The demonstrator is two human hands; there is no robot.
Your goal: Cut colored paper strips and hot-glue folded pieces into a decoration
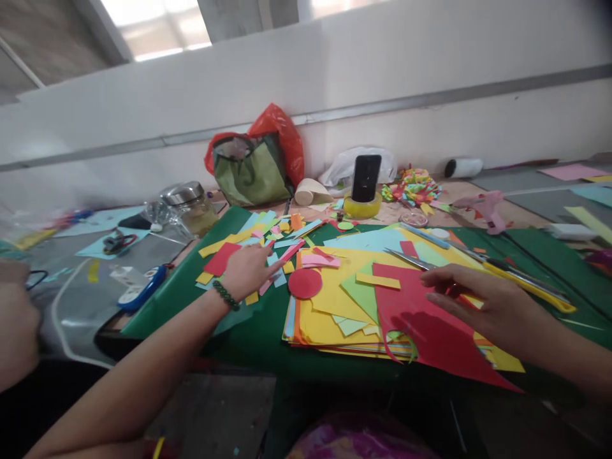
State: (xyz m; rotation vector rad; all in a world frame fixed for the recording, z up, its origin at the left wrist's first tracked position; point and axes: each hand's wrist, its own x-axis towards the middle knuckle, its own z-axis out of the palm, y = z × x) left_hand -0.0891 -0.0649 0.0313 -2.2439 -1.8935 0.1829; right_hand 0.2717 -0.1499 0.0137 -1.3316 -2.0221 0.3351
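My left hand (246,274), with a green bead bracelet (225,295) on its wrist, reaches over a pile of coloured paper scraps (258,233). Its fingers are stretched out, and nothing shows held in them. A red paper circle (305,284) lies just to its right, on a stack of yellow paper (329,312). In my right hand (471,303) are scissors (411,259), their blades pointing left above the stack; the fingers partly hide the handles. Beneath that hand lies a cut red sheet (435,331), with an orange strip (377,280) across its upper part.
A phone (366,178) stands in a yellow tape roll (362,206) at the back. Behind the scraps are a green bag (251,169) and a glass jar (191,210). A yellow-handled cutter (528,287) and pink glue gun (490,210) lie right. Another person's arm (16,325) shows left.
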